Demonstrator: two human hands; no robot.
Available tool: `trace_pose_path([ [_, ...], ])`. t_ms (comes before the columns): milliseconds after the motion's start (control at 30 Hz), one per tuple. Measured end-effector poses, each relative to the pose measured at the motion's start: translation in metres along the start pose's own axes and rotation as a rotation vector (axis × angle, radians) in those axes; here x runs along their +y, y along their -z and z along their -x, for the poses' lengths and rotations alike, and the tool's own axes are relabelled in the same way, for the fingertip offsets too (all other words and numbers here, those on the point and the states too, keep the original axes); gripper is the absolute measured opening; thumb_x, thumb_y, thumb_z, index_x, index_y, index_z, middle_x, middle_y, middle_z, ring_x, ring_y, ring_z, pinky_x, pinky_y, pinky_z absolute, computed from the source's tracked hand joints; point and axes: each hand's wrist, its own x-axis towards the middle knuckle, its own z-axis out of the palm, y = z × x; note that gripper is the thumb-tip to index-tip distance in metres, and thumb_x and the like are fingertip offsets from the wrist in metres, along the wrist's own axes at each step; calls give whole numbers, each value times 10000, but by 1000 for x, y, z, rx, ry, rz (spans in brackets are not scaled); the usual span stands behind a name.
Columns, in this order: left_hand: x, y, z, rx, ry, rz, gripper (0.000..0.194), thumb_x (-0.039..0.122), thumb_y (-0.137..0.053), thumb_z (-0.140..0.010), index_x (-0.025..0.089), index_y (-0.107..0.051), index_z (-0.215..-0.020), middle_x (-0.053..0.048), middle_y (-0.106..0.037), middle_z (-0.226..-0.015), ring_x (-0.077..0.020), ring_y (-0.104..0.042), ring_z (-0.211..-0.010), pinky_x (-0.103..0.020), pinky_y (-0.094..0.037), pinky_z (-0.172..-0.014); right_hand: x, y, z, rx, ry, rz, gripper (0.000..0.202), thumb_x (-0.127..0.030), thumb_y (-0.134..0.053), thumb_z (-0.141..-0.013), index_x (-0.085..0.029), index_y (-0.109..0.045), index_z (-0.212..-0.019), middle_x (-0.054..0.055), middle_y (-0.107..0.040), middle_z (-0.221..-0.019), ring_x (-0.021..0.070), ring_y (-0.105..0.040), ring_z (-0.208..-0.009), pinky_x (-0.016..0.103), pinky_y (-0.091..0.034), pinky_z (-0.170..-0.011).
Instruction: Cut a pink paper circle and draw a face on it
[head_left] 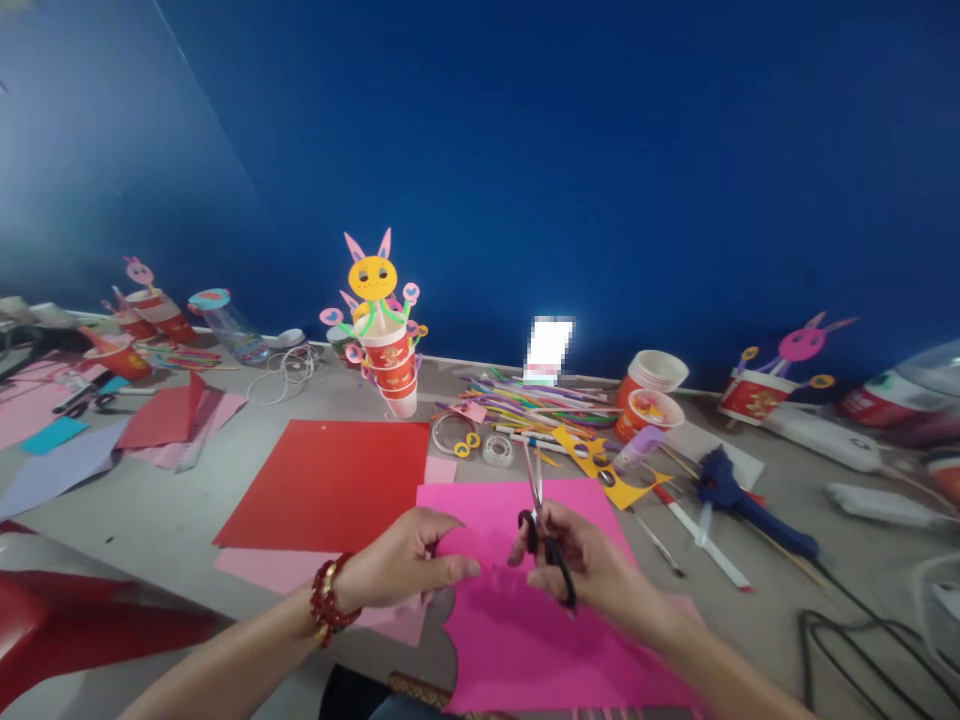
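Observation:
My left hand [420,562] pinches a small pink paper piece [459,543] with a rounded edge between thumb and fingers. In my right hand [585,560] is a pair of scissors [537,490] with black handles; its blades point away from me and stand a little apart from the piece. Beneath both hands lies a large sheet of bright pink paper [525,660], its left edge cut into curves. A red sheet [337,480] lies to the left of it, over paler pink paper [277,570].
Stacked paper cups [394,375] carry a yellow rabbit-eared face. Several pipe cleaners [540,405], a tape roll [497,450] and yellow paper with cut-out holes [607,470] lie beyond the pink sheet. A blue glue gun [750,500] with its cable, and a marker [705,540], are at the right.

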Motion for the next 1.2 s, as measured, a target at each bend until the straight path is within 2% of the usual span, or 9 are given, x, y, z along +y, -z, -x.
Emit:
trace_pose_path([
  [167, 2, -39, -11, 25, -91, -171, 463, 512, -419, -969, 164, -494, -673, 34, -468, -574, -87, -448, -518, -186, -315, -503, 15, -27, 14, 233, 40, -99, 343, -268, -789, -640, -209, -505, -823, -23, -575, -767, 108, -511, -640, 197, -389, -555],
  [300, 7, -54, -19, -1, -218, -380, 449, 487, -336, -1002, 175, -520, -737, 9, -529, -663, -119, -482, -596, -218, -354, -578, 27, -21, 28, 325, 47, -119, 354, -215, -792, -603, -216, -486, -781, -41, -535, -704, 108, -480, -609, 191, -382, -538],
  [433, 7, -30, -34, 120, -288, -704, 395, 530, -407, -967, 180, -586, -998, -71, -630, -989, -203, -585, -887, -290, -440, -800, 41, 14, 53, 506, 99, -43, 375, -295, -816, -610, -213, -530, -837, -4, -570, -758, 152, -543, -685, 237, -460, -616],
  [500, 0, -10, -40, 208, -263, -945, 501, 589, -494, -905, 169, -563, -1169, -135, -590, -1184, -291, -537, -1087, -398, -419, -933, 53, 31, 69, 567, 91, -7, 363, -355, -807, -638, -210, -544, -842, 0, -565, -755, 148, -532, -660, 239, -458, -593],
  [667, -25, 27, -43, 137, -114, -1152, 556, 474, -689, -797, 173, -546, -1242, -139, -570, -1279, -320, -522, -1156, -444, -398, -1001, 92, 46, 99, 568, 49, 26, 319, -358, -789, -670, -206, -570, -845, 8, -572, -766, 157, -536, -667, 243, -456, -570],
  [833, -25, 32, -54, 30, -58, -1079, 404, 328, -710, -751, 177, -564, -1097, -114, -593, -1174, -300, -531, -1112, -415, -405, -968, 116, 38, 99, 672, 99, -2, 318, -380, -795, -661, -210, -583, -827, 2, -563, -755, 149, -520, -645, 248, -450, -570],
  [1000, -7, 37, -63, -35, -62, -1018, 78, 253, -554, -834, 188, -518, -856, -27, -600, -886, -202, -558, -829, -286, -416, -738, 119, 42, 100, 647, 103, -19, 315, -375, -806, -648, -213, -620, -844, 15, -598, -757, 172, -562, -666, 263, -483, -587],
  [1100, 10, 46, -55, -40, -71, -945, 109, 276, -445, -914, 190, -508, -889, 6, -575, -830, -151, -526, -722, -240, -382, -663, 117, 45, 104, 725, 104, -72, 387, -401, -821, -631, -229, -633, -923, 20, -626, -778, 174, -574, -656, 259, -490, -577],
  [1200, 24, 60, -38, 31, -61, -760, 156, 311, -421, -945, 191, -519, -930, 20, -561, -809, -135, -503, -699, -227, -388, -665, 112, 45, 107, 787, 99, -111, 444, -424, -832, -619, -240, -635, -971, 33, -654, -825, 193, -604, -700, 272, -514, -611],
])
